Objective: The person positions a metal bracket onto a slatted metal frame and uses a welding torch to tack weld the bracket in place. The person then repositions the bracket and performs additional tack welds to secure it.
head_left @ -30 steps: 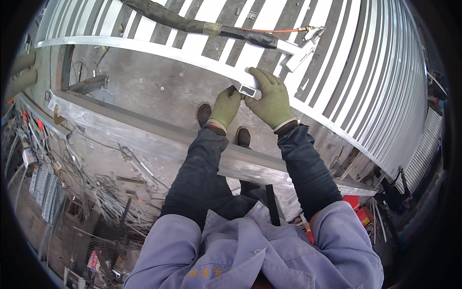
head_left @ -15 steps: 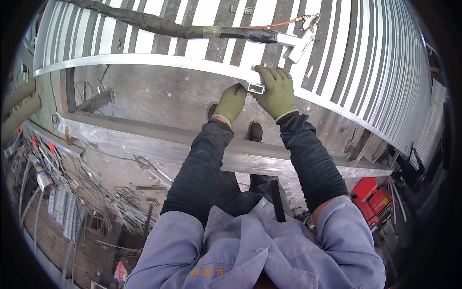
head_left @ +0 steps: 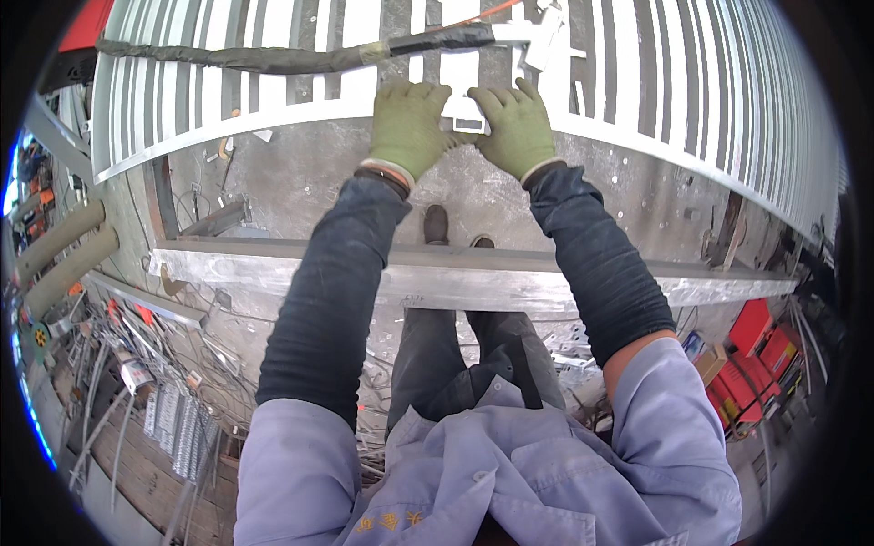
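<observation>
Light metal tubes lie side by side in a wide slatted row (head_left: 300, 109) across the far side, their near ends forming a curved edge. One rectangular tube (head_left: 469, 125) shows its hollow end between my hands. My left hand (head_left: 407, 129), in a green glove, closes on the tube's left side, its fingers over the row's edge. On the right side my right hand (head_left: 516, 127), also gloved, grips the same tube. Both thumbs come in low by the tube's end; the undersides of the grips are hidden.
A welding-gun-like tool (head_left: 543, 41) lies on the tubes, its thick black-wrapped cable (head_left: 273, 60) running left. A long metal beam (head_left: 473, 278) crosses in front of my legs. Rods and scrap (head_left: 100, 355) fill the lower left; red cases (head_left: 746, 382) stand lower right.
My left hand has come up from beside the tube's end onto the edge, its fingers now forward. The whole view has shifted, with the tool and tubes now higher in it.
</observation>
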`<state>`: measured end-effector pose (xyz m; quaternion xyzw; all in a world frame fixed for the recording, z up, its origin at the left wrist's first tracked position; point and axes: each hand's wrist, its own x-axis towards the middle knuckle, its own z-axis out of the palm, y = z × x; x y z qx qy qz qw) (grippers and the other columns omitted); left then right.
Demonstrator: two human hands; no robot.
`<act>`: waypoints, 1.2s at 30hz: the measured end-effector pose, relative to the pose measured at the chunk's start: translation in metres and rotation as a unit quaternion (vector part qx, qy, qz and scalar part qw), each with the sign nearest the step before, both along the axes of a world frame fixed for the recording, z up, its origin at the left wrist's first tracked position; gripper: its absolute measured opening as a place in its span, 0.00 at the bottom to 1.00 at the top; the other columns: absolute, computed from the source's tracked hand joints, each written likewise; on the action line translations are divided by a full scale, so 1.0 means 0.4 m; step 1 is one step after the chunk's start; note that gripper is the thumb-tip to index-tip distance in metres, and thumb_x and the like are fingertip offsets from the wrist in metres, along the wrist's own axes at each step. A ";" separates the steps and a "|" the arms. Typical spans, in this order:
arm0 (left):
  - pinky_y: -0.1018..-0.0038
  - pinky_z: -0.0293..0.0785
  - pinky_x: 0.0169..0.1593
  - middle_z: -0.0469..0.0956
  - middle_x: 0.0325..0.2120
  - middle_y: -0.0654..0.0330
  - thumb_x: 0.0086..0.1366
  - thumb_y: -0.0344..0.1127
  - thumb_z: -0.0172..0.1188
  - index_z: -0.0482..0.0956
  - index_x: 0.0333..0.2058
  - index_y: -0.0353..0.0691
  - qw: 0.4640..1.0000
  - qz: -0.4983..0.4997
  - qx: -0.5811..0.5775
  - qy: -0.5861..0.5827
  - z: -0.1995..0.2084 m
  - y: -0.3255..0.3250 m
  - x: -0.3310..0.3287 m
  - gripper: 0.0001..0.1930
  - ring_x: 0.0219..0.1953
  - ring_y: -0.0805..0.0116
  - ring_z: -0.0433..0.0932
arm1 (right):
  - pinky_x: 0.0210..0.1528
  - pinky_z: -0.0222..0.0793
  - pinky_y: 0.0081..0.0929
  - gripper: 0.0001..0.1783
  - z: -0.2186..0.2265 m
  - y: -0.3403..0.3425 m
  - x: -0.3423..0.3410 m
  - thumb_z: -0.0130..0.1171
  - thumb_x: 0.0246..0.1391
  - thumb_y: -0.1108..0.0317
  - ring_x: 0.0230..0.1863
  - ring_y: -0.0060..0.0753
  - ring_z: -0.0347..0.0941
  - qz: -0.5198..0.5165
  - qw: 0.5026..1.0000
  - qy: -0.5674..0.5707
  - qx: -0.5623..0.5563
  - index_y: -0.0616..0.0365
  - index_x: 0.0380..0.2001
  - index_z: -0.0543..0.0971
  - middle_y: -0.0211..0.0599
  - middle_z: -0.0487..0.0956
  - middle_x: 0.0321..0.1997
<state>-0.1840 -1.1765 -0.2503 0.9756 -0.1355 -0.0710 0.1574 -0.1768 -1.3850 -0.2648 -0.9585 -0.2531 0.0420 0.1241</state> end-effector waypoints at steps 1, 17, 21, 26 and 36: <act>0.55 0.72 0.66 0.85 0.56 0.55 0.54 0.66 0.78 0.83 0.60 0.45 0.999 -0.010 0.031 -0.040 0.001 0.000 -0.006 0.42 0.60 0.50 0.81 | 0.79 0.60 0.52 0.39 -0.008 0.002 -0.003 0.81 0.50 0.52 0.61 0.45 0.82 -0.006 1.000 -0.005 0.005 0.47 0.63 0.78 0.38 0.87 0.56; 0.55 0.82 0.55 0.89 0.42 0.51 0.67 0.75 0.63 0.86 0.48 0.39 0.983 -0.109 0.147 0.000 0.010 -0.025 0.040 0.39 0.50 0.51 0.87 | 0.76 0.61 0.51 0.32 -0.013 0.136 -0.283 0.67 0.66 0.51 0.70 0.51 0.72 -0.410 0.884 -0.001 0.226 0.56 0.67 0.77 0.43 0.80 0.68; 0.57 0.82 0.57 0.88 0.45 0.52 0.67 0.74 0.64 0.86 0.50 0.39 0.980 -0.116 0.156 0.041 0.023 -0.029 0.046 0.38 0.51 0.51 0.88 | 0.75 0.64 0.49 0.40 -0.052 0.230 -0.289 0.52 0.75 0.38 0.72 0.49 0.71 -0.554 0.338 0.282 0.707 0.63 0.71 0.73 0.45 0.79 0.69; 0.56 0.82 0.59 0.87 0.52 0.52 0.64 0.65 0.72 0.85 0.55 0.42 0.975 -0.099 0.176 0.089 0.059 -0.040 0.045 0.34 0.55 0.50 0.86 | 0.72 0.68 0.45 0.36 -0.059 0.265 -0.218 0.46 0.78 0.40 0.64 0.46 0.75 -0.483 0.168 0.260 0.819 0.63 0.66 0.73 0.43 0.78 0.61; 0.58 0.82 0.60 0.86 0.51 0.52 0.62 0.67 0.73 0.84 0.56 0.40 0.979 -0.079 0.171 0.075 0.059 -0.044 0.040 0.37 0.57 0.52 0.85 | 0.74 0.64 0.46 0.31 -0.080 0.270 -0.236 0.54 0.74 0.39 0.68 0.39 0.70 -0.426 0.137 0.278 0.850 0.55 0.62 0.77 0.38 0.76 0.64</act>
